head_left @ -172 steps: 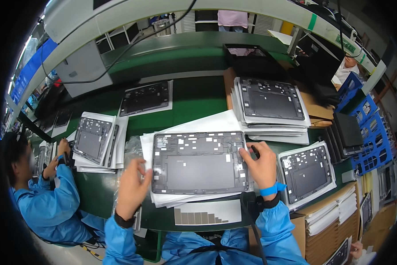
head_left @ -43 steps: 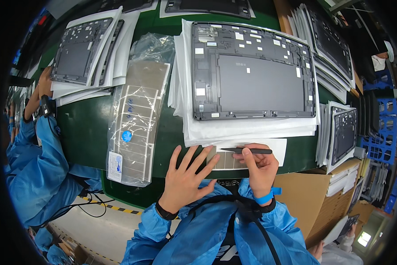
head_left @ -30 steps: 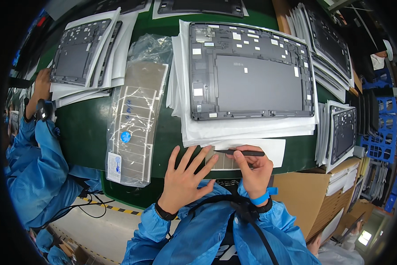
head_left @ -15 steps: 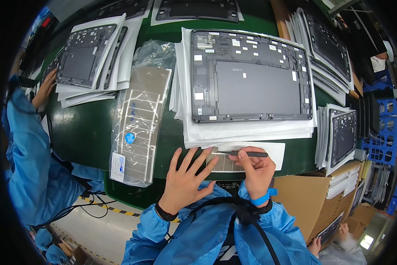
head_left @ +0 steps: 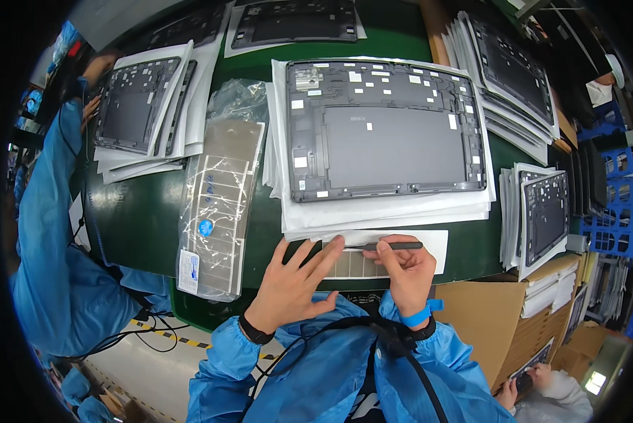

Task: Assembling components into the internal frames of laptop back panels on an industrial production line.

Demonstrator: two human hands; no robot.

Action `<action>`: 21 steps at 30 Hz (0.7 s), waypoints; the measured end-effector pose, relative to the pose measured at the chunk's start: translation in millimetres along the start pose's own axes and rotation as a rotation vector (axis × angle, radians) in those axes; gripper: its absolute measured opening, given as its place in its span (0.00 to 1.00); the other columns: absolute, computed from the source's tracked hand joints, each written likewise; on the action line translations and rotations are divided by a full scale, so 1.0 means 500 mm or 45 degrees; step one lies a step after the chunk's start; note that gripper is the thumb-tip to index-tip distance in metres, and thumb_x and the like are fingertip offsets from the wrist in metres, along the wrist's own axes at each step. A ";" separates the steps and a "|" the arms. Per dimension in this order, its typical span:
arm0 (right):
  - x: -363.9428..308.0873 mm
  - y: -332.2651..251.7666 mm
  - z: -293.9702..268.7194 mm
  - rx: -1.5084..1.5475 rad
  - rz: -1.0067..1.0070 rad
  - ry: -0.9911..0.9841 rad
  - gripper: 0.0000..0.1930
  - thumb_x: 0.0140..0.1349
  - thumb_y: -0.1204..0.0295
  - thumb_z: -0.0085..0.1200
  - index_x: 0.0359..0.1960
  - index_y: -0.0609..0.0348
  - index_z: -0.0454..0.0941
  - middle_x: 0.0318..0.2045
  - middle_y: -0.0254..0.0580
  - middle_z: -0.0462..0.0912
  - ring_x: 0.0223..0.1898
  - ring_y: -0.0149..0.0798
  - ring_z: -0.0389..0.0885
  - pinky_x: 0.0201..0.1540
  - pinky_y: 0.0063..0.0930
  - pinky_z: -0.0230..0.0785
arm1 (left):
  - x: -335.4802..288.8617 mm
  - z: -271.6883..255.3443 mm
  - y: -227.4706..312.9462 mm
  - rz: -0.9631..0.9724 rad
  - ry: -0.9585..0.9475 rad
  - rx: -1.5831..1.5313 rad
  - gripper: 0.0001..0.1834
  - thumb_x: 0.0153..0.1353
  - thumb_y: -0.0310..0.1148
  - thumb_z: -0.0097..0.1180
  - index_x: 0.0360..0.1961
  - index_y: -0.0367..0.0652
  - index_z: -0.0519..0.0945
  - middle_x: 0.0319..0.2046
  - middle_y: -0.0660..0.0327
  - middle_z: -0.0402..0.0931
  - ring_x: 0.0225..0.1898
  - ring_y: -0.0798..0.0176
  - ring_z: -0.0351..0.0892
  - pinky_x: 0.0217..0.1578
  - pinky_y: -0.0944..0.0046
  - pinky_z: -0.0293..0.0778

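Note:
My right hand (head_left: 409, 276) pinches black tweezers (head_left: 405, 246), whose thin tip points left over a sheet of thin strips (head_left: 358, 266). The strips are grey-brown on a white backing (head_left: 435, 248) at the table's near edge. My left hand (head_left: 288, 287) lies with fingers stretched out, its fingertips at the left end of that sheet and close to the tweezers' tip. Just beyond both hands, a black tablet-sized housing (head_left: 394, 151) with small white patches rests on a stack of white sheets (head_left: 387, 217).
A clear plastic bag (head_left: 214, 204) holding more strips lies to the left. Stacks of black housings stand at left (head_left: 129, 106), right (head_left: 545, 211) and far right (head_left: 510, 70). A cardboard box (head_left: 482, 317) is below right. A co-worker's blue sleeve (head_left: 48, 190) reaches in at left.
My left fingers have closed up somewhat and moved slightly left along the sheet. The right hand keeps hold of the tweezers. The co-worker's arm at left has moved farther over the table.

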State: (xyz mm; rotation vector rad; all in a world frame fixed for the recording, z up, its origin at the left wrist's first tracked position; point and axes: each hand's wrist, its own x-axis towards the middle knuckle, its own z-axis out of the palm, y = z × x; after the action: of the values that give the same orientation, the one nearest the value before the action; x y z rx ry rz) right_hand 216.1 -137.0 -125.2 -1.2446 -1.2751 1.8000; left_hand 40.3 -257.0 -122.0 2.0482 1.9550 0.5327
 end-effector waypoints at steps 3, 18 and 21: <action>-0.004 -0.027 -0.014 0.088 0.001 0.031 0.07 0.65 0.81 0.58 0.42 0.72 0.78 0.35 0.49 0.85 0.39 0.41 0.87 0.42 0.27 0.81 | 0.006 -0.001 0.005 -0.026 -0.014 -0.012 0.42 0.48 0.46 0.65 0.65 0.43 0.69 0.65 0.62 0.69 0.57 0.52 0.69 0.58 0.45 0.62; 0.262 -0.362 -0.197 -0.069 -0.811 0.171 0.09 0.66 0.74 0.59 0.41 0.69 0.78 0.32 0.44 0.85 0.35 0.39 0.88 0.37 0.22 0.75 | 0.272 -0.313 0.104 0.427 -0.043 0.129 0.23 0.52 0.37 0.62 0.51 0.44 0.80 0.40 0.59 0.77 0.36 0.57 0.77 0.36 0.57 0.73; 0.359 -0.345 -0.202 -0.052 -0.747 0.044 0.09 0.66 0.74 0.59 0.41 0.68 0.79 0.33 0.44 0.85 0.35 0.36 0.88 0.35 0.20 0.75 | 0.439 -0.258 0.042 0.567 0.170 0.288 0.23 0.56 0.36 0.59 0.55 0.44 0.76 0.36 0.58 0.75 0.36 0.53 0.78 0.35 0.55 0.74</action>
State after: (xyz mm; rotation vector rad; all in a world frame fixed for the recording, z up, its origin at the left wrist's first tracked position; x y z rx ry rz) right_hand 233.2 116.1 -37.0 -0.7979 -1.4719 1.3272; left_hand 9.4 -47.6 21.4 2.6791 1.6882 0.5703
